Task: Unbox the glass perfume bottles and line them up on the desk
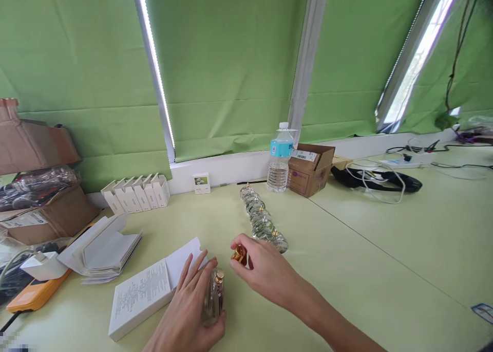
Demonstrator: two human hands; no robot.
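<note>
The white box [142, 295] carries a block of small dark print, too fine to read; the water bottle [280, 159] wears a blue label with white marks, also illegible, and the brown carton [310, 171] has a pale sticker and a purple logo that cannot be made out. The left hand [192, 303] reaches up from the near edge, fingers extended forward and thumb on the opposite side, gripping the glass bottle [214, 296] with its gold neck, just beside the white box. The right hand [265, 272] comes in from the lower right, palm down, pinching the gold cap [239, 254] between thumb and fingers, apart from the glass bottle. Beyond it stands a row of clear bottles [262, 218]. Bare table [370, 280] spreads widely to the right of the right forearm.
</note>
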